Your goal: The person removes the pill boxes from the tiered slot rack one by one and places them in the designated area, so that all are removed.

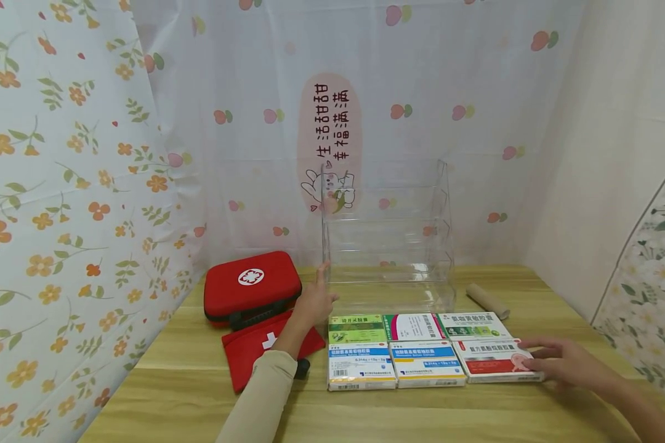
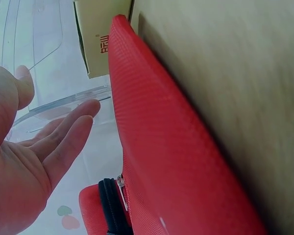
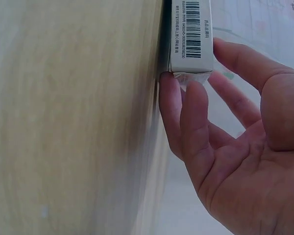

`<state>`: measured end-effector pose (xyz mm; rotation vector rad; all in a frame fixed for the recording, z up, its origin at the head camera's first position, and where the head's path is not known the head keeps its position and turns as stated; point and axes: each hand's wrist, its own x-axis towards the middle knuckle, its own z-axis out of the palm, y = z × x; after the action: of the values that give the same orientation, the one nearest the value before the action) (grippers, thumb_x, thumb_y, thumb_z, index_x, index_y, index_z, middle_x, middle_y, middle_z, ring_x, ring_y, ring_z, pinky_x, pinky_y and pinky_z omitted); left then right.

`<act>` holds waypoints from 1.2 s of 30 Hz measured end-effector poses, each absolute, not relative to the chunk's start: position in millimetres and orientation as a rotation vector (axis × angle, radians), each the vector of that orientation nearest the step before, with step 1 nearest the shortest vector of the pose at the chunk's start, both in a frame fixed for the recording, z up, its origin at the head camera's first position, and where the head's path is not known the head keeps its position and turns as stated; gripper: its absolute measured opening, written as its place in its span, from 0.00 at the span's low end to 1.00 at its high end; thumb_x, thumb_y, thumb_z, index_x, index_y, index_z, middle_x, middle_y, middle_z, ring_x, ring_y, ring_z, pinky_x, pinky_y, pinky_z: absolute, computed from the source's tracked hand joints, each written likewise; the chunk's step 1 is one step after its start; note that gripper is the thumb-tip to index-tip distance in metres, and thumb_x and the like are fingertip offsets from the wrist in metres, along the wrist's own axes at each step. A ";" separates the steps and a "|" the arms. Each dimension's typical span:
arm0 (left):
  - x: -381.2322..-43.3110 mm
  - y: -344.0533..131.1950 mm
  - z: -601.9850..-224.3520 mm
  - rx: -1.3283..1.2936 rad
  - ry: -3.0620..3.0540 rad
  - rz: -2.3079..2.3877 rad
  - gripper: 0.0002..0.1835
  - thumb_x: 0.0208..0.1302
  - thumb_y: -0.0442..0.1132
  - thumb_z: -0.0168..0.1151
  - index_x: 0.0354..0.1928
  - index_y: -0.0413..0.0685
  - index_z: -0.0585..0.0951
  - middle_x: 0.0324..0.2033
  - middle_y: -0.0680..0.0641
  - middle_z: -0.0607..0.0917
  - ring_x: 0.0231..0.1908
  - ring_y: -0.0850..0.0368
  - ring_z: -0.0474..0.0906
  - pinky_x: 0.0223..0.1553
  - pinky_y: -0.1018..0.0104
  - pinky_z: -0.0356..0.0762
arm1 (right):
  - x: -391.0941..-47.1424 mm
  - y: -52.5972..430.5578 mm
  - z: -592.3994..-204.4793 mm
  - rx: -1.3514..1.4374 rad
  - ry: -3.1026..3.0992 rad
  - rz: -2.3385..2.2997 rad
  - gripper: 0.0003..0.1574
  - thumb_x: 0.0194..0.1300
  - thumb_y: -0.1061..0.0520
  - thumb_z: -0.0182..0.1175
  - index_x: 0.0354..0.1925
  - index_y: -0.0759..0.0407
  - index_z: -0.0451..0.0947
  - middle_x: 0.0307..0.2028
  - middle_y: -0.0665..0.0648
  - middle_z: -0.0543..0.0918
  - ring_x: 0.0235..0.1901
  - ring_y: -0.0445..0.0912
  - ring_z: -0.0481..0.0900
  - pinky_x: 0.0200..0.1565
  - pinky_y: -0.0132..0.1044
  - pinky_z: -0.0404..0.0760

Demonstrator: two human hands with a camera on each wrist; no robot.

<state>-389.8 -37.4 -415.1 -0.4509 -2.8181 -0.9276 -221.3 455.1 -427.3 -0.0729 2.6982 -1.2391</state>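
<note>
My right hand [image 1: 560, 364] is at the right end of a red-and-white medicine box [image 1: 493, 360]. In the right wrist view its thumb touches one edge and its curled fingers [image 3: 194, 110] pinch the box's end beside the barcode. My left hand [image 1: 314, 300] is by the lower left side of a clear tiered acrylic rack [image 1: 388, 289], holding nothing. The left wrist view shows its fingers [image 2: 71, 147] loosely extended and apart from the thumb. Two white-and-blue boxes [image 1: 360, 366] share the front row with the red-and-white one. Behind them lie a green box [image 1: 356, 330], a white-and-magenta box [image 1: 415, 327] and a white-and-green box [image 1: 476, 325].
Left of the rack, a red first-aid case [image 1: 252, 286] stands behind a flat red pouch [image 1: 244, 357] with a white cross, under my left forearm. A brown cardboard tube [image 1: 487, 301] lies right of the rack. Patterned curtains [image 1: 244, 141] surround the wooden table [image 1: 161, 381].
</note>
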 end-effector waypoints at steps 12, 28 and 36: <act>-386.8 -41.7 -408.9 -0.514 -2.803 -0.841 0.48 0.68 0.43 0.65 0.76 0.61 0.41 0.18 0.46 0.73 0.15 0.54 0.69 0.17 0.62 0.69 | -223.5 452.0 -418.0 -0.066 2.740 -1.197 0.38 0.68 0.49 0.64 0.64 0.74 0.66 0.50 0.73 0.80 0.34 0.48 0.78 0.23 0.41 0.77; -384.1 -56.7 -408.0 -0.500 -2.662 -0.880 0.50 0.63 0.44 0.68 0.78 0.55 0.44 0.61 0.36 0.73 0.52 0.41 0.77 0.40 0.45 0.80 | -244.9 413.0 -383.7 -0.212 3.141 -1.200 0.31 0.71 0.54 0.60 0.62 0.75 0.68 0.54 0.79 0.76 0.40 0.61 0.84 0.30 0.40 0.83; -375.5 -51.0 -394.9 -0.441 -2.544 -0.936 0.50 0.62 0.44 0.67 0.78 0.51 0.45 0.72 0.38 0.56 0.68 0.39 0.60 0.56 0.36 0.66 | -260.0 366.6 -353.1 -0.274 3.391 -1.222 0.36 0.69 0.49 0.63 0.67 0.67 0.67 0.61 0.74 0.73 0.50 0.67 0.79 0.33 0.35 0.80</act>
<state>-375.5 -51.0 -394.9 -0.4407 -2.5440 -0.9360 -260.0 366.6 -353.1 -0.2738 3.3913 -1.2221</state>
